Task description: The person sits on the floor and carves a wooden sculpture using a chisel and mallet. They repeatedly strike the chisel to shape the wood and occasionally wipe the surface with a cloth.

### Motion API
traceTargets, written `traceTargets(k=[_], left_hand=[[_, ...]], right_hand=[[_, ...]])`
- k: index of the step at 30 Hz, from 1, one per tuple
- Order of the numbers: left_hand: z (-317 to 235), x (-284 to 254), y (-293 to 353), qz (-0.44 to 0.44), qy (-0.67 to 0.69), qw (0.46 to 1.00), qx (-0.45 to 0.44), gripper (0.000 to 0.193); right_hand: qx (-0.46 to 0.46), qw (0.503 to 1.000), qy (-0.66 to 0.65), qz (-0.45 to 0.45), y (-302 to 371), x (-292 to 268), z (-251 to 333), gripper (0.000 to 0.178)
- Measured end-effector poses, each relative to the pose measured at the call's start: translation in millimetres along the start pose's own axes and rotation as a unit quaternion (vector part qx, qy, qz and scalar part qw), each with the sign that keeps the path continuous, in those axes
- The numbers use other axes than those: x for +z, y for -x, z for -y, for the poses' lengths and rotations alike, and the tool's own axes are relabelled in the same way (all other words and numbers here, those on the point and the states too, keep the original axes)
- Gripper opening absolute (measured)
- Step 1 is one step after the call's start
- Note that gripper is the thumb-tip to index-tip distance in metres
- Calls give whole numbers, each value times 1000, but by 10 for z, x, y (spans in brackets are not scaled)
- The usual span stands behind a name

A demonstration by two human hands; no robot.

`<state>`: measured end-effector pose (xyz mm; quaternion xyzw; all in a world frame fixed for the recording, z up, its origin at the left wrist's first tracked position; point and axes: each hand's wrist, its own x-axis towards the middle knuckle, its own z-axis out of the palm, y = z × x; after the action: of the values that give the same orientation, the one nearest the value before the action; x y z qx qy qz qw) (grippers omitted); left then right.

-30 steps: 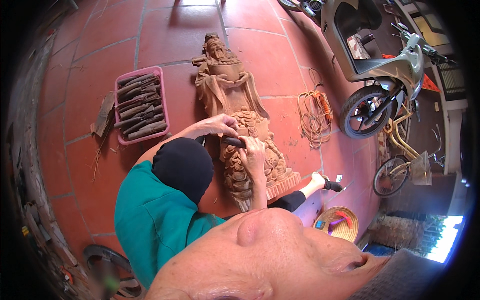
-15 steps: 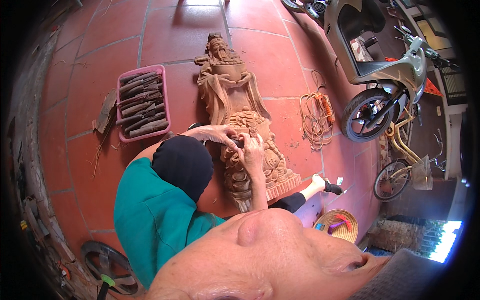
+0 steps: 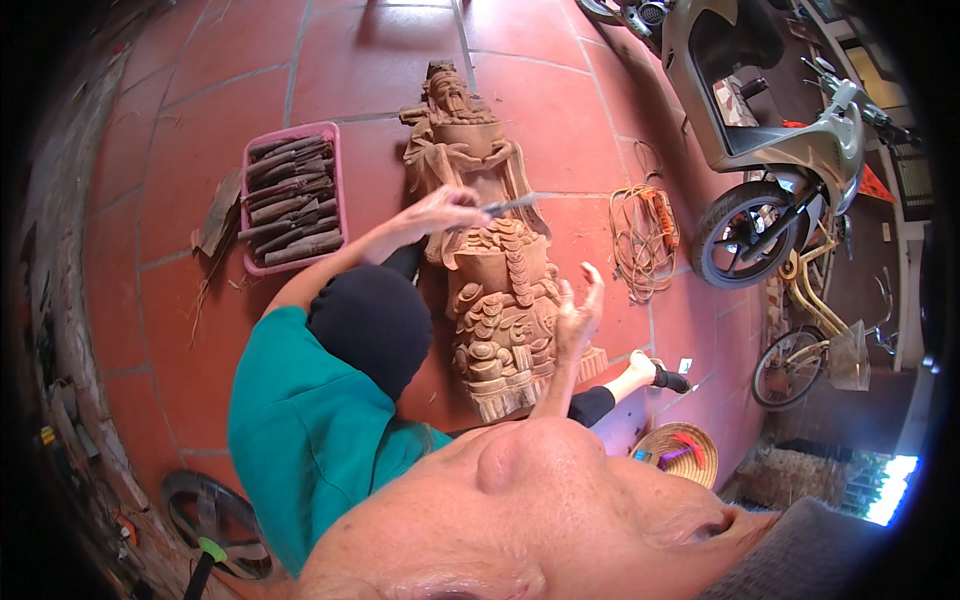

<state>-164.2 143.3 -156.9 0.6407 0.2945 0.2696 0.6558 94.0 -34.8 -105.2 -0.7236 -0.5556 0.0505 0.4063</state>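
Note:
A carved wooden statue (image 3: 505, 275) of a bearded, robed figure lies on its back on the tiled floor, its head at the far end. Its lower half is covered in carved coins and rounded lumps. My left hand (image 3: 447, 211) is closed around a slim carving chisel (image 3: 512, 205), whose grey blade points right over the statue's middle. The hand partly hides the handle. To the right of the statue's lower part, my right hand (image 3: 579, 312) is raised with its fingers apart, holding nothing.
A pink tray (image 3: 342, 190) of several dark carving tools (image 3: 290, 200) stands on the left, beside a bark-like wood piece (image 3: 218, 222). An orange coiled cord (image 3: 640, 245) lies right. Beyond it stand a motor scooter (image 3: 750, 150) and a bicycle (image 3: 800, 345). A straw hat (image 3: 703, 450) lies near right.
My hands were together over the statue's lower middle. They have parted: the left moved up the statue with the chisel, the right swung out to the right and opened.

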Motion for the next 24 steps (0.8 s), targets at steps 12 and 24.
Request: traceTargets(k=[12,24], left_hand=[[-240,78,-54,-64,55,996,26,40],[216,-160,515,-184,56,979,-72,33]], right_hand=[[69,983,43,163,188,129,-878,43],[64,991,40,109,326,206,-824,32]])
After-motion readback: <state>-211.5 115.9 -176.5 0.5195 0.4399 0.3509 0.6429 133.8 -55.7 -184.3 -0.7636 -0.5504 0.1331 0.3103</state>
